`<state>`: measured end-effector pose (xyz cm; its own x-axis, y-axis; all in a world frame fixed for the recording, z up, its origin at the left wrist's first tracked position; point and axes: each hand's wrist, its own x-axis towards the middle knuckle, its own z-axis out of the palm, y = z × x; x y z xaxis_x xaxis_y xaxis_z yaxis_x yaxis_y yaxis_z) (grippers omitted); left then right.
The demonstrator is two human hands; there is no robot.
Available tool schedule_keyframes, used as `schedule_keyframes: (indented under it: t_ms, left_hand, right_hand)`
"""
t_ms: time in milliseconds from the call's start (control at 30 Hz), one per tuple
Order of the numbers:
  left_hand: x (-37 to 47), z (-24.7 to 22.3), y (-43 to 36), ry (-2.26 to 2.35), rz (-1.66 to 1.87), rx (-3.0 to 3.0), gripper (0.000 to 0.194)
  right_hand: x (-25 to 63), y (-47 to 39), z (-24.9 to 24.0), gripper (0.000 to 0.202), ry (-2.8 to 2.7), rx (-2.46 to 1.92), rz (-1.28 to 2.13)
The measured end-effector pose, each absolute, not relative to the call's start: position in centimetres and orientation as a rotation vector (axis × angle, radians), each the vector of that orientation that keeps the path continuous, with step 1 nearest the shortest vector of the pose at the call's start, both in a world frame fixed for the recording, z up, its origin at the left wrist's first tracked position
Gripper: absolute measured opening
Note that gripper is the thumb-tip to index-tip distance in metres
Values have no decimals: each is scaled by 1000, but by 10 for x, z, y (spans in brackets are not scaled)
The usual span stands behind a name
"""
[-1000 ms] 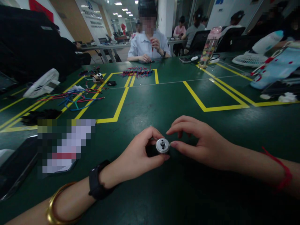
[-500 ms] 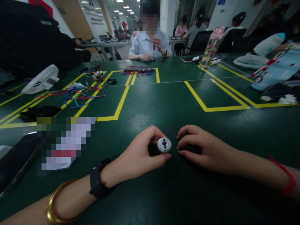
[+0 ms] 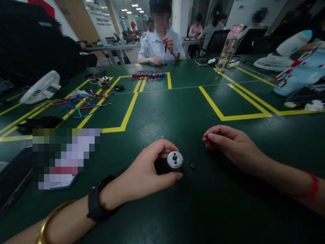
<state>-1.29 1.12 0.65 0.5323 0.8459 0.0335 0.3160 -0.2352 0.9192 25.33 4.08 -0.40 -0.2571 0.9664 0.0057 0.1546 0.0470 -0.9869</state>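
Observation:
On the table in front of me stands a small metal motor [image 3: 175, 160], its round silver end facing up with a dark centre and two small holes. The fingers and thumb of my left hand [image 3: 150, 168] are curled around its side. To the right of the motor lies a tiny dark part [image 3: 192, 166], touched by neither hand. My right hand [image 3: 228, 145] is above the table, farther right and back, with its thumb pressed against the curled fingers. Whether anything is between those fingertips is hidden.
Loose coloured wires [image 3: 83, 101] and a white fan [image 3: 42, 87] are at the left. A phone-like slab [image 3: 17, 178] lies near my left forearm. Across the table a person [image 3: 161, 45] holds a red screwdriver [image 3: 165, 44]. A clear bottle [image 3: 226, 51] stands at the back right.
My right hand has moved away from the motor, right and back, and its fingers have closed together. The tiny dark part now shows on the table. My left hand stays around the motor.

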Motion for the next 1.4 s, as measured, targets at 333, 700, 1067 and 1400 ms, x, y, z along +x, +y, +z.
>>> schedule_keyframes:
  t_ms: [333,700,1067,1400]
  left_hand:
    - [-11,6,11,954,712,1778,30]
    - [-10,2,11,979,718,1788,28]
    - [-10,5,12,966,716,1788,28]
    - [-12,6,12,965,708,1820,29]
  right_hand:
    - [231,23,11,16,-2568,-942,621]
    - [194,30,42,12,-2411,-794,644]
    - [217,31,35,12,-2232,-1020,729]
    - [241,36,6,19,-1935,-1236,1084]
